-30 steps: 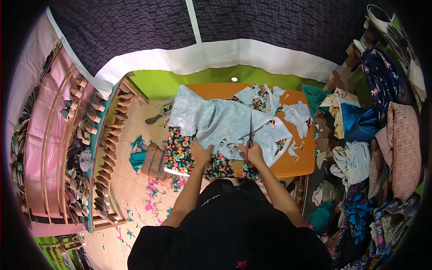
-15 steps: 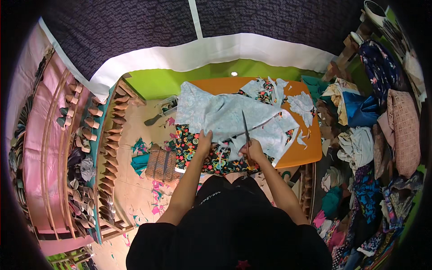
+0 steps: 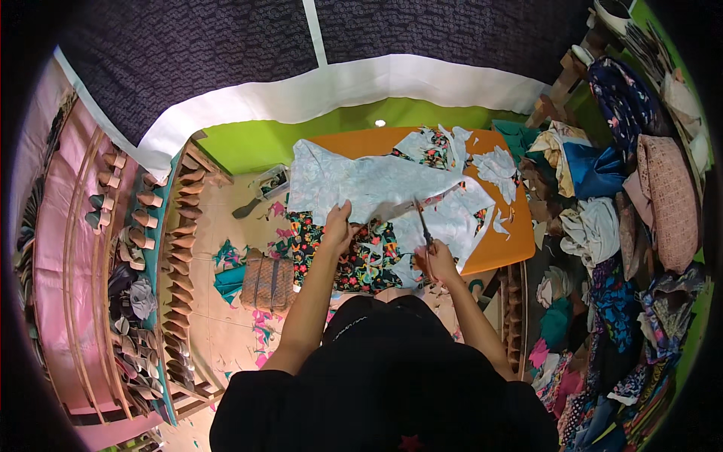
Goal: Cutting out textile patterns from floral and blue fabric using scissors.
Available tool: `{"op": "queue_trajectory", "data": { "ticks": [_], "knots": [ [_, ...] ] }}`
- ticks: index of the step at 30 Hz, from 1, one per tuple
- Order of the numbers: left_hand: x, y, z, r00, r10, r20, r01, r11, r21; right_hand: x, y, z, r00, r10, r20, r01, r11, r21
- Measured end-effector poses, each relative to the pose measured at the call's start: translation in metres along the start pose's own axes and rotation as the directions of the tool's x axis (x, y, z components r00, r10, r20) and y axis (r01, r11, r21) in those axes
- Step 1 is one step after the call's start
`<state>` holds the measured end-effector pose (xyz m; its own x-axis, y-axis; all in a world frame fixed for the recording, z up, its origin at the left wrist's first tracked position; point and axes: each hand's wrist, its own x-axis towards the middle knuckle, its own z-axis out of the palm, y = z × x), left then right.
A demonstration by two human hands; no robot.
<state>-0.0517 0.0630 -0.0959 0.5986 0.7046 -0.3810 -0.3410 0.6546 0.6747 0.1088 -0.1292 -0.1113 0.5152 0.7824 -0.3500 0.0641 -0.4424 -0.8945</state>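
Note:
On an orange table (image 3: 493,260) lies floral fabric, black with bright flowers (image 3: 309,245) on one face and pale blue-white (image 3: 331,177) on the other. My left hand (image 3: 338,228) is closed on the lower edge of the pale layer, thumb on top. Large dark scissors (image 3: 424,226) are in my right hand (image 3: 439,262), their blades pointing away from me at the cloth's cut edge. A gap runs across the pale layer toward the upper right. Beneath my hands, loose pale strips rest on the flowered side.
Pale offcuts (image 3: 497,169) lie at the table's right end. Racks of wooden shoe lasts (image 3: 181,275) stand at left. Piled fabrics (image 3: 595,233) fill the right side. A brown woven bag (image 3: 267,285) and coloured scraps (image 3: 263,320) lie on the floor.
My right hand and the scissors have moved slightly right and nearer me. My left hand has lifted the pale edge a little, and the gap in the cloth looks wider. The view has shifted slightly.

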Motion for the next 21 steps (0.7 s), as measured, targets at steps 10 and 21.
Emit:
{"op": "queue_trajectory", "data": {
  "ticks": [10,21],
  "knots": [
    [-0.016,0.029,0.014,0.995,0.093,-0.032,-0.080,0.960,0.270,0.041,-0.037,0.024,0.992,0.031,0.123,-0.097,0.814,0.573],
    [-0.012,0.008,-0.037,0.998,0.027,0.050,-0.011,0.956,-0.294,0.050,-0.032,0.016,0.970,0.179,0.164,-0.242,0.784,0.572]
  ]
}}
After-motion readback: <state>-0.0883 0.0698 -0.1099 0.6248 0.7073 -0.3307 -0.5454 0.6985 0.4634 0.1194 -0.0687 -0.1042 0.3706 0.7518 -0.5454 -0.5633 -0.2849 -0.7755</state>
